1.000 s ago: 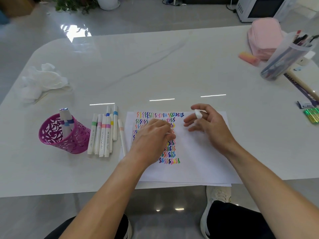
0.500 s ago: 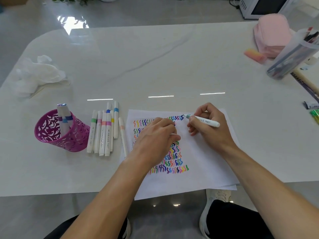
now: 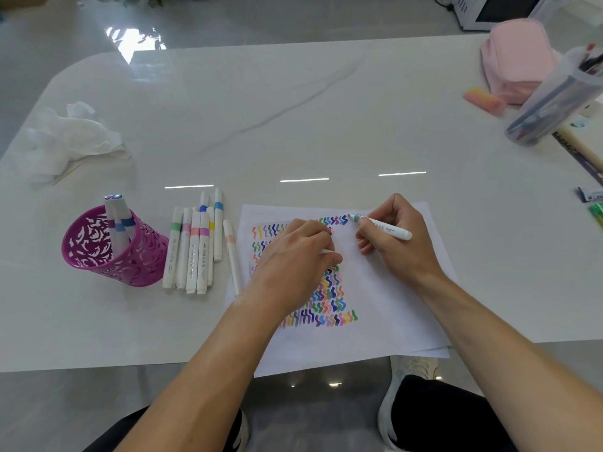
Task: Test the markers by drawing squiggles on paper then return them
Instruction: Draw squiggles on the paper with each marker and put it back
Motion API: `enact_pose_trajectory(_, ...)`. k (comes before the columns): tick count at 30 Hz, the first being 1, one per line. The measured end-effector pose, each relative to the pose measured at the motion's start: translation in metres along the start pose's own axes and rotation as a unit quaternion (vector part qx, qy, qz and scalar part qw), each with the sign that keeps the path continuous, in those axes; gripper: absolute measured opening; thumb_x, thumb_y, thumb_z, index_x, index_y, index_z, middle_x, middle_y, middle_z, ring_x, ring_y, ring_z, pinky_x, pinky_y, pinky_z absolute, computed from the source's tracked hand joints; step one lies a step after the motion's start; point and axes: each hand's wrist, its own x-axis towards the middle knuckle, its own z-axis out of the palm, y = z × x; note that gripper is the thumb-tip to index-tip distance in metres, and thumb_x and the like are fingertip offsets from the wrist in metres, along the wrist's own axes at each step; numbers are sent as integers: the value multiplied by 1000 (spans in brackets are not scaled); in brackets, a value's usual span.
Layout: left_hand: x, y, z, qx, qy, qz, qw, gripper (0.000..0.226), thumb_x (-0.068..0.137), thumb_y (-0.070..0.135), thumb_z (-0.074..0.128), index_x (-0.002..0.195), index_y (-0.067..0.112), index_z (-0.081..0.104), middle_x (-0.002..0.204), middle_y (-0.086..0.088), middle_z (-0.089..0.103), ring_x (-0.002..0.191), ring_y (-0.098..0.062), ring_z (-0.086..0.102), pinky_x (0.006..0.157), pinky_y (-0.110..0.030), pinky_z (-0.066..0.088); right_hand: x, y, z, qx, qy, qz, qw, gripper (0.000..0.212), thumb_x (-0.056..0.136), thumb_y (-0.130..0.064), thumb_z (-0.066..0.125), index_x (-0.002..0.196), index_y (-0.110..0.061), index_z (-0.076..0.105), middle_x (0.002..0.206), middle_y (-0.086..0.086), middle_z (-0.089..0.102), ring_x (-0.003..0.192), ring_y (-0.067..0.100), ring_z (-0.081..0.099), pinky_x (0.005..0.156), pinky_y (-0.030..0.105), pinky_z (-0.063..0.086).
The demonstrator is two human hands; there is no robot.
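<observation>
Right hand [image 3: 396, 243] closed around green-tipped marker [image 3: 380, 226], tip down on paper [image 3: 385, 308] at right end of top squiggle row [image 3: 332, 220]. Left hand [image 3: 293, 259] curled, pinning paper flat; white cap [image 3: 325, 252] peeking between fingers. Row of capped markers [image 3: 192, 252] lying left of paper. Purple cup [image 3: 107, 249] further left, holding a few more.

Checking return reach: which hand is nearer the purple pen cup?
Left. The left hand rests on the paper, right of the purple pen cup; the right hand is farther right.
</observation>
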Motion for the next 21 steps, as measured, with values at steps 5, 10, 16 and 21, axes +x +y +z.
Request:
enact_pose_trajectory(5, 0, 0, 0, 0, 0, -1, 1000, 24, 101, 37, 57, 107, 20, 73, 129, 11, 61, 124, -10, 44, 95, -18, 33, 1, -1, 0, -12, 0, 5, 1000, 23, 87, -22, 73, 83, -12, 53, 71, 9, 74, 59, 25, 71, 55, 32, 57)
enact_pose_trajectory(10, 0, 1, 0, -1, 1, -3, 1000, 22, 101, 35, 58, 106, 20, 73, 129, 11, 61, 124, -10, 45, 95, -19, 33, 1, -1, 0, -30, -2, 12, 999, 24, 90, -17, 75, 81, -13, 53, 70, 10, 73, 56, 22, 69, 51, 29, 53)
enact_pose_trajectory(16, 0, 1, 2, -3, 8, -16, 1000, 22, 101, 35, 57, 106, 20, 73, 130, 13, 59, 125, -9, 42, 90, -17, 31, 1, -3, 1, -39, 13, 17, 999, 24, 86, -19, 75, 78, -15, 53, 69, 7, 74, 55, 15, 68, 48, 19, 47)
enact_pose_trajectory(21, 1, 1, 2, -3, 12, -15, 1000, 21, 101, 34, 58, 105, 20, 73, 130, 13, 59, 125, -8, 43, 87, -15, 28, 0, -3, 1, -24, 23, 22, 999, 24, 83, -20, 74, 76, -15, 51, 66, 8, 73, 52, 16, 67, 45, 19, 45)
